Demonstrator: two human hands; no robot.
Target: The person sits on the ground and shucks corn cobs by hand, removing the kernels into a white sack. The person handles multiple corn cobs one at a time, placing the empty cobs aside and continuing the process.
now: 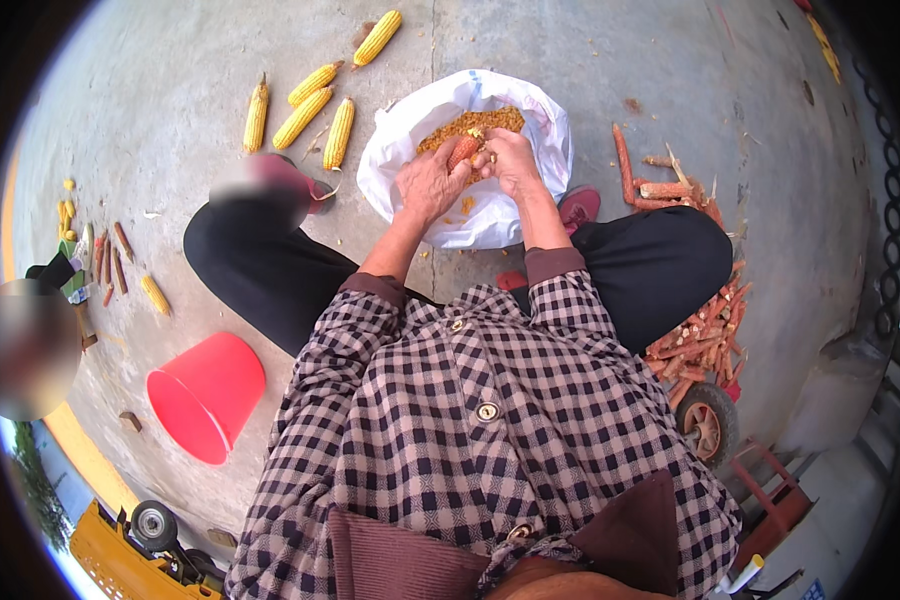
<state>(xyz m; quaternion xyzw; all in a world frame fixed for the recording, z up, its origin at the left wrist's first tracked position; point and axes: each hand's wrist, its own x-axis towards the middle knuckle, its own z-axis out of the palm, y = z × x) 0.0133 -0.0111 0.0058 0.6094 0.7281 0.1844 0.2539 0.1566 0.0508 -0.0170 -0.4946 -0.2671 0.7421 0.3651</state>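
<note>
Both my hands are over an open white woven sack (390,161) that stands between my feet. A reddish corn cob (463,152), mostly bare with some yellow kernels at its far end, is gripped in my left hand (433,180). My right hand (511,161) touches the cob's kernelled end, fingers bent around it. Loose corn kernels (495,118) lie in the sack below, partly hidden by the hands. Several unshelled ears of corn (302,118) rest on the concrete to the left of the sack.
Stripped cobs (697,337) are heaped by my right leg, near a small wheel (706,424). A red bucket (208,394) lies tipped on its side at left. Another person (26,349) is at the far left, near more cobs (112,259). A chain (891,202) hangs at right.
</note>
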